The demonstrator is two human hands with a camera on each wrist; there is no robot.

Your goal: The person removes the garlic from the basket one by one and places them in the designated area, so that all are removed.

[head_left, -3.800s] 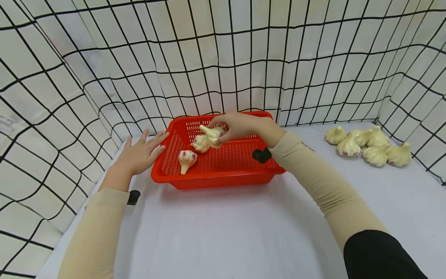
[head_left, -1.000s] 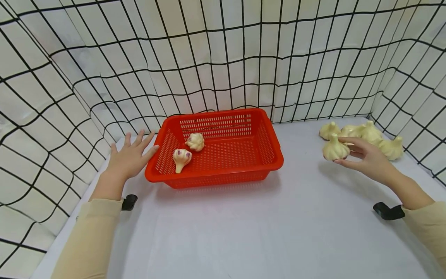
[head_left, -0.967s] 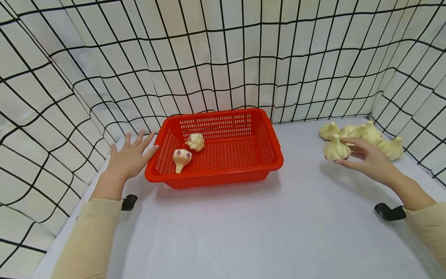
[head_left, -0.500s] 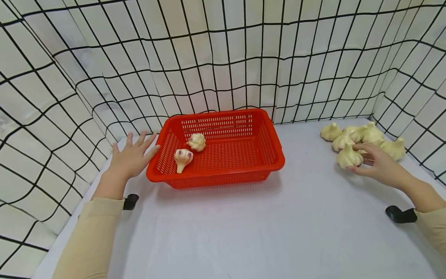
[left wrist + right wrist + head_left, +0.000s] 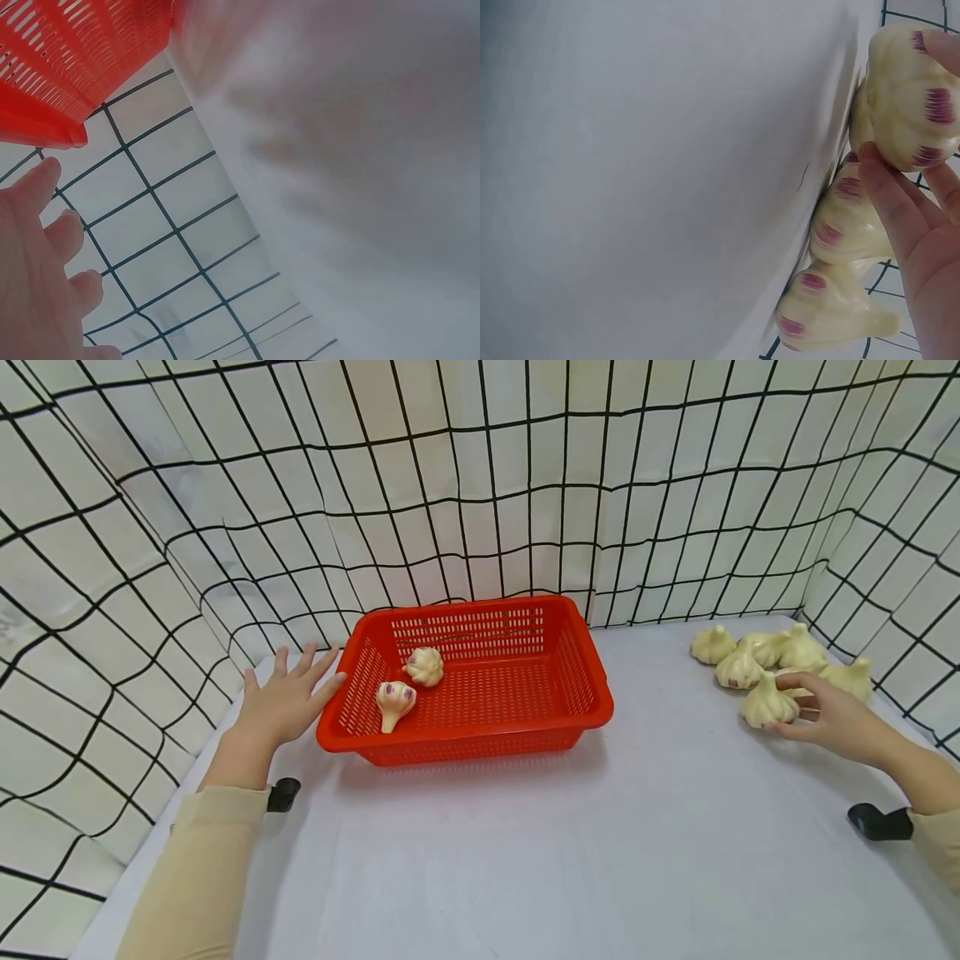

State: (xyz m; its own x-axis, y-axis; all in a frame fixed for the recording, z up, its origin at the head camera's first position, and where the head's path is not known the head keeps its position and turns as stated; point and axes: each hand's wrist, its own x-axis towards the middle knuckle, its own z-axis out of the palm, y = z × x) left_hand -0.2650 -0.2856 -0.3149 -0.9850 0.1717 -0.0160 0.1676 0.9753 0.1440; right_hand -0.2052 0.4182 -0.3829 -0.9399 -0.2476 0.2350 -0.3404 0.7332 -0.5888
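My right hand (image 5: 840, 717) pinches a garlic bulb (image 5: 769, 702) between thumb and fingers, at the front of a cluster of other garlic bulbs (image 5: 738, 667) on the right. In the right wrist view the held garlic bulb (image 5: 915, 97) shows purple streaks, with the thumb above and fingers below. My left hand (image 5: 279, 706) is spread beside the red plastic basket (image 5: 480, 740), thumb right at its left rim. Inside the basket lie two garlic bulbs, one stem-forward (image 5: 395, 702) and one farther back (image 5: 424, 667).
A white cloth (image 5: 495, 852) covers the table. Black netting (image 5: 517, 518) over white sheeting rises behind the basket and along both sides. Each wrist carries a small black camera mount (image 5: 283, 794).
Earlier my right hand held a garlic bulb over the basket, then was at the cluster with one. Since then it has moved right and slightly lower with the bulb. The left hand stays by the basket.
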